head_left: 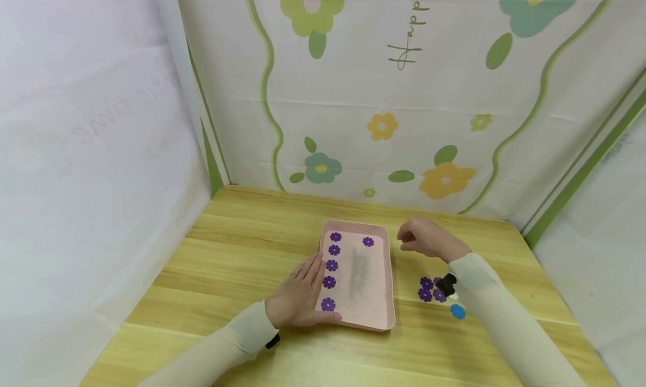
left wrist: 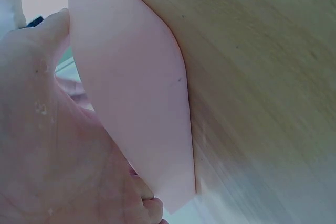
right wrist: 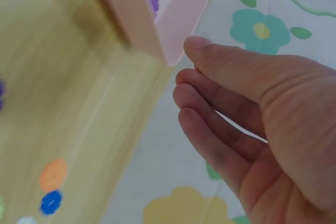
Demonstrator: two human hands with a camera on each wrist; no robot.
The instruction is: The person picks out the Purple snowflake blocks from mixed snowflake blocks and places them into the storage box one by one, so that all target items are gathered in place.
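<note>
A pink rectangular tray [head_left: 370, 314] lies on the wooden table with purple flower-shaped discs inside. Several line its left side in a column, such as the purple disc [head_left: 331, 265]; a single purple disc [head_left: 368, 242] sits near the far right corner. My left hand [head_left: 298, 297] rests against the tray's near left corner, fingers straight over the left rim and thumb along the near rim. Just right of the tray's far right corner, my right hand [head_left: 421, 238] hovers with loosely bent fingers. In the right wrist view nothing shows between its thumb [right wrist: 226, 59] and fingers.
Purple discs [head_left: 426, 289] lie in a pile right of the tray, beside a blue disc [head_left: 458, 311], partly hidden by the right wrist's black strap [head_left: 446, 285]. An orange disc [right wrist: 53, 175] shows in the right wrist view. Flower-printed cloth [head_left: 348, 84] walls the table's back and sides.
</note>
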